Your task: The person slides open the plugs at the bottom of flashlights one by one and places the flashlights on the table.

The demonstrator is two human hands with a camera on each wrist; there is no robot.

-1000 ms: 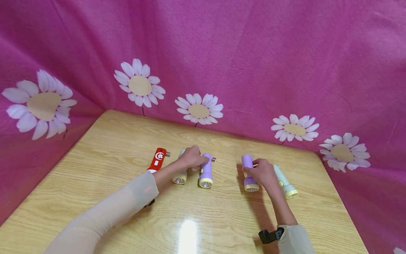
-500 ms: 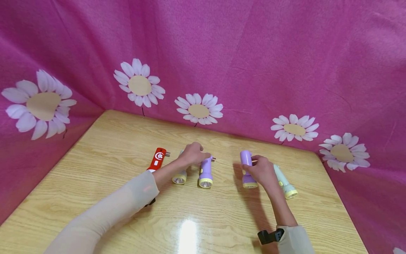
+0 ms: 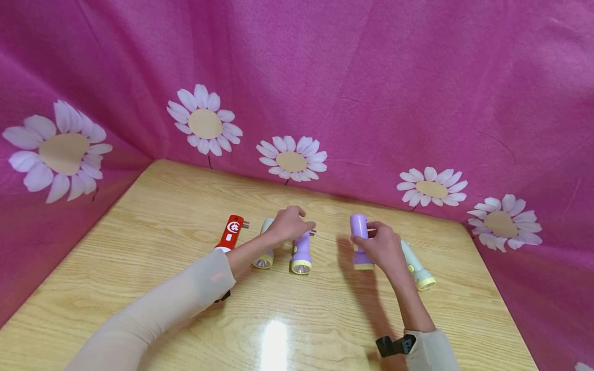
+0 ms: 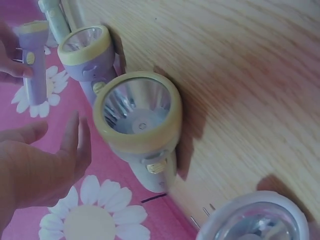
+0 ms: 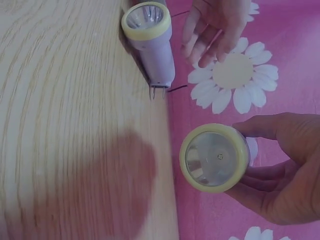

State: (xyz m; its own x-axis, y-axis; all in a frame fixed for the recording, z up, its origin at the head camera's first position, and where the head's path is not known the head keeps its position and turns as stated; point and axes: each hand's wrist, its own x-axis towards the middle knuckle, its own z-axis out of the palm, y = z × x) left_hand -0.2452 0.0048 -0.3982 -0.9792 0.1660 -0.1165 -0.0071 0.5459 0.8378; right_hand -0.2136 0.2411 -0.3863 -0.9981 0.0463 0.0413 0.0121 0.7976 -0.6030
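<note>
My right hand (image 3: 384, 247) grips a purple flashlight (image 3: 359, 226) with a yellow rim, thumb on one side and fingers on the other. In the right wrist view its lens (image 5: 212, 157) faces the camera, and the shadow lies apart on the wood. Over a second purple flashlight (image 3: 301, 252), which lies with its prongs out to the right, hovers my left hand (image 3: 289, 225). That hand holds nothing; the left wrist view shows its thumb and fingers (image 4: 75, 145) apart. A pale green flashlight (image 3: 263, 260) lies partly hidden under the left forearm.
Left of these lies a red flashlight (image 3: 230, 232) with white markings and prongs. Another pale green flashlight (image 3: 416, 265) lies just right of my right hand. A magenta cloth (image 3: 362, 103) with white flowers rises behind and beside the wooden table (image 3: 185, 190).
My right hand has raised the purple flashlight, moving slightly left and tipping its lens downward. My left hand has lifted slightly and shifted right, over the other purple flashlight.
</note>
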